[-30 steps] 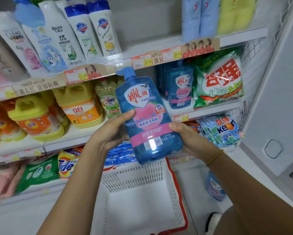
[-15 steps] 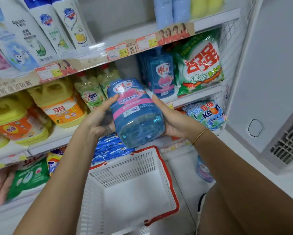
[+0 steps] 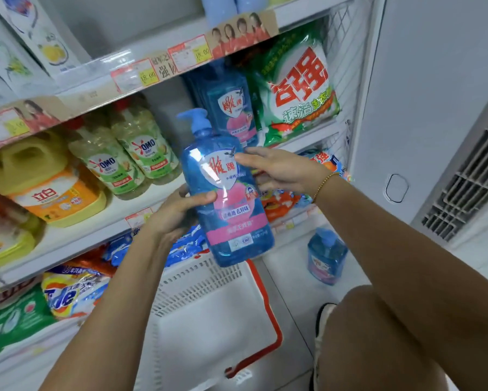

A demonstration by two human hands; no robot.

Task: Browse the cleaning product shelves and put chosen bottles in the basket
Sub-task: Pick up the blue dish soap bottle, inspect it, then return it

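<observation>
White mesh plastic is sitting closest to you: the basket [image 3: 185, 282], red-rimmed, is waiting on the floor beside your bent knee [image 3: 378, 334], directly beneath what you are holding, so a short lowering would likely put the choice in.

Just above it, you are holding the blue pump bottle [image 3: 226, 204] nearly upright with its label turned to your face, apparently to read it. Your left hand [image 3: 178, 215] is gripping the lower half, thumb curling across the front. Your right hand [image 3: 279, 170] is only steadying the shoulder, thumb tip touching the top of the label and fingers lying fairly straight along the edge.

Beyond, a smaller blue bottle [image 3: 326, 256] is standing on the floor, and matching bottles [image 3: 228, 105] are lining the middle shelf [image 3: 102, 221] between the OMO bottles [image 3: 141, 148] and a green detergent bag [image 3: 296, 86].

Your left fingers are hiding behind the bottle, so I cannot tell how far they are wrapping. Your forearms are covering the basket's near end and part of the lower shelf's bags. The fine print is blurring, and the top shelf's goods are being cut off by the frame.
</observation>
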